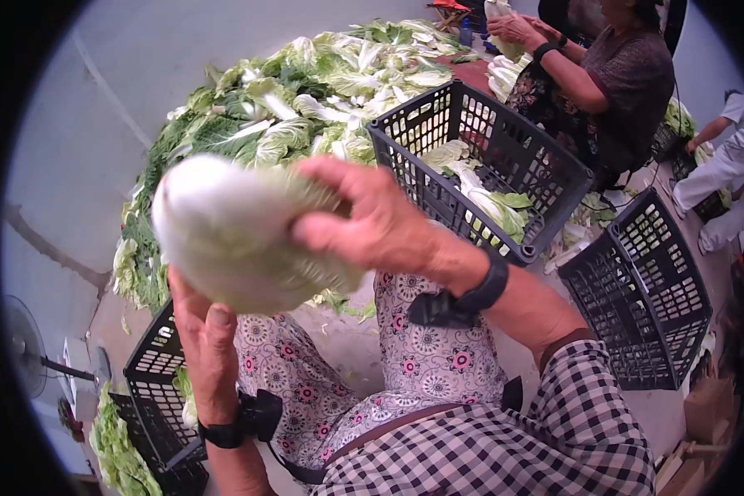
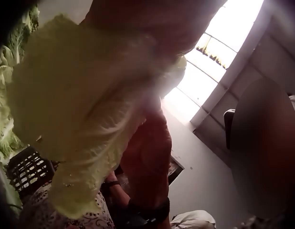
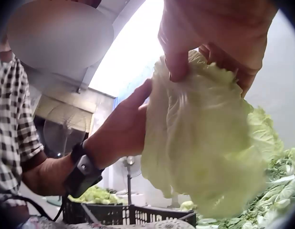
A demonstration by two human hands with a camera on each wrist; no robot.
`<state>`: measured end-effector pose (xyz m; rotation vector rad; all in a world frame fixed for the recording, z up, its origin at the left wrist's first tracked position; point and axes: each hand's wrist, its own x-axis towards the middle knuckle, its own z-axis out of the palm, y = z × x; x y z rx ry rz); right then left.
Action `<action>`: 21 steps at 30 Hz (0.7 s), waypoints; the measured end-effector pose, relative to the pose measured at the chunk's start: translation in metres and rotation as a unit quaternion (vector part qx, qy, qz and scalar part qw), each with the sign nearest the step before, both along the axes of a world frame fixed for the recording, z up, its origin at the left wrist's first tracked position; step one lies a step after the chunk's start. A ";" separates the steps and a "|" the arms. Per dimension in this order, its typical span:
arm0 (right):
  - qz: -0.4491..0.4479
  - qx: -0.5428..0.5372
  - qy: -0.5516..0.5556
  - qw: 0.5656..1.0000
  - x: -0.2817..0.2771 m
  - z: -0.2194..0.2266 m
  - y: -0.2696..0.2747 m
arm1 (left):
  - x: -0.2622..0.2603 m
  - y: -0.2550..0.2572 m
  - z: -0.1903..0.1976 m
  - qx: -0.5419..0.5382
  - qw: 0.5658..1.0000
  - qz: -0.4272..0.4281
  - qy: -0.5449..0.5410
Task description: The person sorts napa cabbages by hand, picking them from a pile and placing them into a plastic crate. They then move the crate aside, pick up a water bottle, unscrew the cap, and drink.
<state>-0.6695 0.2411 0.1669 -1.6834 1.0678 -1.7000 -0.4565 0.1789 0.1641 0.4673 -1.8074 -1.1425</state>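
Green and white leaves [image 1: 260, 124] lie in a big heap by the wall. Beside them stands a black crate [image 1: 514, 136] with some leaves inside. Over the person's lap is a pale cabbage [image 1: 239, 236]. The right hand [image 1: 380, 217] pinches its leafy end; the left hand [image 1: 203, 351], thumb spread, supports it below.

Leaf pile [image 1: 281, 116] beyond the knees [image 1: 405, 310], crate [image 1: 516, 136] (leaves [image 1: 496, 202] inside) to its right, second crate [image 1: 657, 293] farther right.
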 end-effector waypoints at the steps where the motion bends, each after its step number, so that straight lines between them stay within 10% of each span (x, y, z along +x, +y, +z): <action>1: -0.029 -0.023 -0.014 0.999 -0.012 0.001 0.001 | 0.002 -0.003 0.004 0.004 1.000 0.005 -0.011; 5: -0.178 -0.048 0.056 0.981 -0.074 0.007 0.024 | 0.061 -0.050 0.001 0.028 0.996 0.043 -0.071; 6: -0.329 -0.037 0.131 0.935 -0.095 0.003 0.031 | 0.081 -0.055 0.005 0.039 0.993 0.072 -0.082; 11: -0.539 0.077 0.225 0.808 -0.225 -0.039 0.067 | 0.191 -0.067 0.016 0.099 0.953 0.271 -0.091; 16: -0.461 0.169 0.402 0.773 -0.373 -0.138 0.090 | 0.284 -0.086 -0.045 0.224 0.889 0.362 -0.168; 21: -0.318 0.232 0.321 0.861 -0.289 -0.106 0.052 | 0.281 -0.108 -0.110 0.330 0.837 0.289 -0.327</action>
